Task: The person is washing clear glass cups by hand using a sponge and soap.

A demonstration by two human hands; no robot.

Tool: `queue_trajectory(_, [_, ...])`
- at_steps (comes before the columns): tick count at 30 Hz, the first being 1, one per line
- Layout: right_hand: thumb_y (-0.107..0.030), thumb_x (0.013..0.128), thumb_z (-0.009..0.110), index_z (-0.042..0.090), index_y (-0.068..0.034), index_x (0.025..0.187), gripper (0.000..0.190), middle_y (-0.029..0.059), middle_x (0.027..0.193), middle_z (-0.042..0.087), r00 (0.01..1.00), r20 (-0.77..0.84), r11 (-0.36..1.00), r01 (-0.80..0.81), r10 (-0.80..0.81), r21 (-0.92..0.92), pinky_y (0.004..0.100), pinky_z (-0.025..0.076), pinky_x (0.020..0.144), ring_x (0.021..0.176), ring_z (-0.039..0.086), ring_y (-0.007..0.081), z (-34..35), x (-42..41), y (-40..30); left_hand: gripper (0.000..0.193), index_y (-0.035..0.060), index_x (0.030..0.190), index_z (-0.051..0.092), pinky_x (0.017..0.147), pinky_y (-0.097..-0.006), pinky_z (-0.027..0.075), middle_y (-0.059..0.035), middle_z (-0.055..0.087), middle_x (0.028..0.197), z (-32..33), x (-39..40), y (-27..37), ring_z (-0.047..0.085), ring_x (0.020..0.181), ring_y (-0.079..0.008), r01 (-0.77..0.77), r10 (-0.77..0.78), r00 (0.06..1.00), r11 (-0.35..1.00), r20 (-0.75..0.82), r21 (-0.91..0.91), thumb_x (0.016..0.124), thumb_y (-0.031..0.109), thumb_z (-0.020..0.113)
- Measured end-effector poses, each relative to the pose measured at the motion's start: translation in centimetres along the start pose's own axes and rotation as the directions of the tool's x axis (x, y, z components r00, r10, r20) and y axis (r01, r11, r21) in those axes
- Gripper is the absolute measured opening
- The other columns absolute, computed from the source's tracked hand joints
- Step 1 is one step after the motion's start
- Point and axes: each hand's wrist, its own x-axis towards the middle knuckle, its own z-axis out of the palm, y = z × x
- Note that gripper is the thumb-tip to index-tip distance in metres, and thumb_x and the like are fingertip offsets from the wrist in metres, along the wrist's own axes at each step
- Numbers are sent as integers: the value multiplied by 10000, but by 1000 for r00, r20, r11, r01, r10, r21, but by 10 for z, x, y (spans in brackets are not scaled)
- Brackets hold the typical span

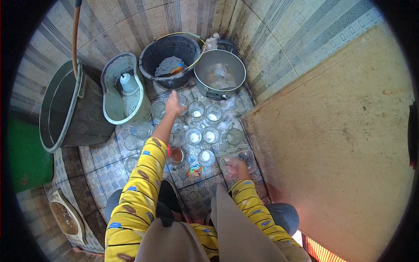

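Note:
My left hand (174,105) reaches out over a group of glass mugs on the tiled floor. Its thumb and fingers are at a clear glass (182,99) near the black tub; whether they grip it is unclear. Low on the right, my right hand (236,167) dips into a clear plastic container (253,161). Its fingers are blurred, and what they hold cannot be made out. A dark scouring pad (244,158) lies in that container. Several wet mugs stand between my hands, among them a glass mug (211,134) and one with brown contents (176,155).
A black tub (147,67) holding a grey cloth stands at the back, beside a metal pot (203,85) with sudsy water. Leftward are a pale green plastic tub (144,108) and a large grey bucket (95,114). A colourful packet (195,170) lies before me. A worn board (327,124) bounds the right.

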Motion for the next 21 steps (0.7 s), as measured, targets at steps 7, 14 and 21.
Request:
queue_trajectory(7, [-221, 600, 653, 505, -25, 960, 435, 114, 789, 563, 904, 428, 638, 336, -12, -692, 315, 441, 582, 665, 531, 176, -19, -57, -100, 768, 32, 1088, 302, 831, -350, 405, -183, 433, 1111, 10, -6, -4, 466, 996, -309, 29, -49, 988, 990, 148, 140, 496, 228, 750])
queue_trajectory(14, [-149, 598, 688, 459, -42, 936, 423, 37, 784, 534, 671, 339, 601, 741, -659, -299, 258, 440, 534, 634, 527, 149, 51, -115, -141, 725, 42, 1053, 318, 823, -357, 405, -196, 431, 1095, 16, 0, -6, 462, 991, -329, -20, -18, 982, 980, 190, 196, 507, 234, 753])
queue_trajectory(21, [-189, 489, 762, 427, -54, 875, 529, 88, 753, 536, 407, 188, 271, 825, -894, -497, 296, 429, 628, 681, 519, 178, 104, -174, -150, 422, 38, 897, 411, 754, -371, 395, -153, 464, 979, -49, -38, -11, 467, 905, -305, -511, 487, 851, 854, 198, 100, 596, 211, 651])
